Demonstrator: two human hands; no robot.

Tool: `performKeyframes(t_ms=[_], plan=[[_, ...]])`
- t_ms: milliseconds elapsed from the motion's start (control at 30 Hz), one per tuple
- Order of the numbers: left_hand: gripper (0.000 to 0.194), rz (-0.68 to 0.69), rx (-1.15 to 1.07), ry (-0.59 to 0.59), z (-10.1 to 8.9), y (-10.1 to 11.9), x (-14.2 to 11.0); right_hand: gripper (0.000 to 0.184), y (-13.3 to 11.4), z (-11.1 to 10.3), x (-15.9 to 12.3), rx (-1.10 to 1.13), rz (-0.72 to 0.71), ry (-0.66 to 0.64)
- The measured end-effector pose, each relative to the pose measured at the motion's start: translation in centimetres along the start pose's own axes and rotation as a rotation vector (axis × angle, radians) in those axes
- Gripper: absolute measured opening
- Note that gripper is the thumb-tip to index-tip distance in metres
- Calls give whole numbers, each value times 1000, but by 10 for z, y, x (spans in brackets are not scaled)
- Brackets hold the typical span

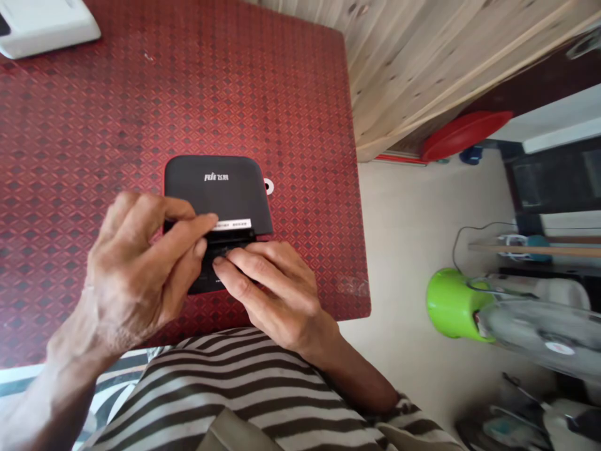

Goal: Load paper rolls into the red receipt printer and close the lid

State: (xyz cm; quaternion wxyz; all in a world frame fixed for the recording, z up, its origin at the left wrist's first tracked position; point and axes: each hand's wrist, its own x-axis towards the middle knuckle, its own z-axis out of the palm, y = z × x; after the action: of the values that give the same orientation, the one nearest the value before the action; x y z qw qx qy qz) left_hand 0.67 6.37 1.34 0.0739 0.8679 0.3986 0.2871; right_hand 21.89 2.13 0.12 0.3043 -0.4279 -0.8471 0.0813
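Note:
A flat black case (216, 194) with rounded corners and white lettering lies on the red table, folded out at a hinge-like strip. Near that strip runs a white printed label (233, 224). My left hand (141, 263) grips the case's left side, its fingers bent and one fingertip at the label's left end. On the lower black part, the fingers of my right hand (272, 285) are drawn together and pressed near the strip. Whether a small piece sits under those fingertips is hidden.
A white ring-shaped item (268, 186) shows by the case's right edge. A white appliance (47, 28) stands at the table's far left corner. Wood panelling (422, 56) borders the red patterned table (300, 113). A green bucket (448, 304) and a fan (549, 338) are off to the right.

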Motion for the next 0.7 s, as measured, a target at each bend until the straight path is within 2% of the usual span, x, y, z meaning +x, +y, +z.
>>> performKeyframes(t_ms=[167, 333, 433, 533, 633, 700], plan=[[59, -62, 30, -89, 8, 5, -25, 20, 1, 4, -3, 18, -14, 34], [59, 6, 42, -36, 13, 2, -31, 21, 4, 6, -3, -50, 7, 135], [59, 24, 55, -9, 16, -1, -30, 28, 4, 5, -2, -65, 36, 81], [63, 11, 51, -14, 19, -4, -33, 27, 2, 4, -1, -74, 46, 52], [62, -32, -55, -14, 17, -3, -37, 27, 2, 3, -1, 0, 65, 50], [52, -161, -256, 30, 14, 0, -37, 30, 3, 2, -3, 85, 96, 62]])
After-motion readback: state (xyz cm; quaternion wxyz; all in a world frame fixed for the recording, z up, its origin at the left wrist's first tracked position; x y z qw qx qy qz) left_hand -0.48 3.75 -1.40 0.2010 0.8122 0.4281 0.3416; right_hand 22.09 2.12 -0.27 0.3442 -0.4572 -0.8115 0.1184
